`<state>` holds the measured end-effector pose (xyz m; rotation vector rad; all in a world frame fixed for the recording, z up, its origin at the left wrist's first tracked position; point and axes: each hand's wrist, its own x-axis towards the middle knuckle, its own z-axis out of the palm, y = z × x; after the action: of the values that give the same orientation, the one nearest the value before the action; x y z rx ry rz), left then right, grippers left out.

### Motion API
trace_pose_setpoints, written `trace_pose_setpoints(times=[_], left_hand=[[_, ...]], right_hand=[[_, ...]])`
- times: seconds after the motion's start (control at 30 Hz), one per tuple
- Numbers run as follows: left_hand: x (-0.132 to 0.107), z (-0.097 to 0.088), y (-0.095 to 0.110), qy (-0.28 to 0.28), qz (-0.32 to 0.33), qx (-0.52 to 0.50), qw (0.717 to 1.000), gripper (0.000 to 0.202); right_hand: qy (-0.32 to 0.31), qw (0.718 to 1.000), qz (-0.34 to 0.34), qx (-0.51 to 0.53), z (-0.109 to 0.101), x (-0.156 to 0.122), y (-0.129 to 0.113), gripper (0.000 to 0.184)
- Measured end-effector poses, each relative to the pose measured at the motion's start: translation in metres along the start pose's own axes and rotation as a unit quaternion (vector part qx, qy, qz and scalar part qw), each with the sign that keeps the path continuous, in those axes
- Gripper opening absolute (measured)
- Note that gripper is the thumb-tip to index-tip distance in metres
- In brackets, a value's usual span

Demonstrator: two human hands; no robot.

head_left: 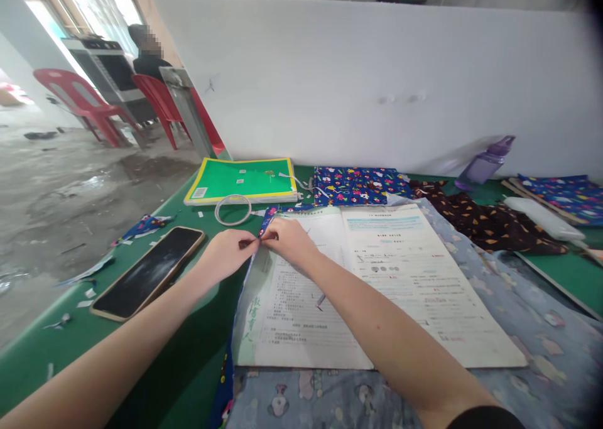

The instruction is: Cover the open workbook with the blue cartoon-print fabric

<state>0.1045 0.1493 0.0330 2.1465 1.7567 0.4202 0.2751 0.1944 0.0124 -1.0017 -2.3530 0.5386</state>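
An open workbook [377, 284] lies on pale blue printed fabric [518, 353] spread over the green table [183, 366]. A dark blue patterned fabric edge [270, 214] runs along the book's left side. My left hand [225, 253] and my right hand [288, 239] meet at the book's upper left corner. Both are closed in a pinch on that fabric edge, fingertips touching.
A phone [148, 272] lies left of my hands. Behind are a white ring [233, 209], a green-and-yellow book [242, 179], blue floral cloth [358, 186], brown cloth [490, 225] and a purple bottle [485, 163]. A white partition backs the table. A person sits by red chairs [85, 102] far left.
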Motion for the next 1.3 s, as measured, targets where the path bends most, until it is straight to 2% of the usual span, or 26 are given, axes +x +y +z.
trace_pose_setpoints(times=[0.13,0.3,0.47,0.67,0.93,1.13,1.3], left_hand=[[-0.001,0.001,0.004,0.002,-0.013,0.041,0.999,0.028],[-0.007,0.002,0.011,0.035,-0.021,0.096,0.995,0.024],[-0.014,0.001,0.022,0.047,-0.023,0.147,0.988,0.023],[-0.016,0.000,0.025,0.048,-0.013,0.154,0.987,0.023],[-0.012,0.002,0.020,0.041,-0.022,0.140,0.989,0.023],[-0.010,0.002,0.019,0.058,-0.030,0.139,0.988,0.038],[-0.008,0.002,0.017,0.057,-0.029,0.127,0.990,0.038]], right_hand=[[0.019,0.999,0.013,-0.044,-0.003,0.000,-0.003,0.014],[0.032,0.991,-0.067,-0.109,-0.006,0.001,-0.002,0.036],[0.010,0.978,-0.130,-0.161,-0.006,0.003,0.007,0.014],[0.007,0.969,-0.141,-0.201,-0.003,0.005,0.007,0.017],[0.008,0.961,-0.170,-0.216,0.000,0.005,0.003,0.017],[-0.001,0.968,-0.144,-0.208,-0.007,0.004,0.002,0.015],[-0.001,0.974,-0.141,-0.179,-0.013,-0.001,0.003,0.022]])
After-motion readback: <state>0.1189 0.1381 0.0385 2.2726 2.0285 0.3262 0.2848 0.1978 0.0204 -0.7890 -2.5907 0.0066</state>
